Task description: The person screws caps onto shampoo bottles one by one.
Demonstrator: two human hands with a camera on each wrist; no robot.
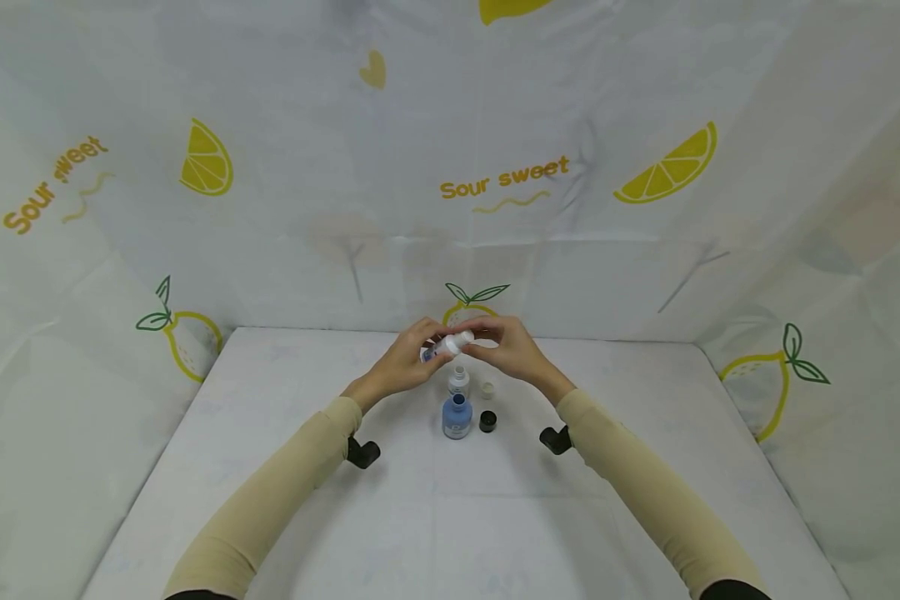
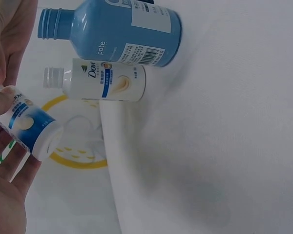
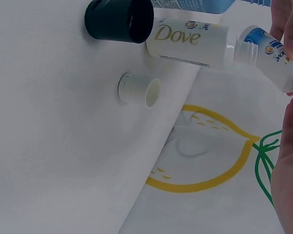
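Tilted in the air is a small white-and-blue Dove bottle [image 2: 27, 119]; my left hand [image 1: 405, 360] grips its body. My right hand [image 1: 516, 352] pinches the white cap [image 1: 463, 338] at its top end between thumb and fingers. Below the hands, an uncapped white Dove bottle [image 2: 107, 80] stands upright on the table, its clear threaded neck bare. Nearer to me stands a larger blue bottle [image 1: 457, 419], also without a cap. To the right of these two lie a small white cap [image 3: 136, 89] and a black cap [image 1: 487, 421].
The white-covered table [image 1: 390, 533] ends at a back edge just beyond the hands. Behind it hangs a pale curtain [image 1: 285, 167] with lemon prints, which also runs along both sides.
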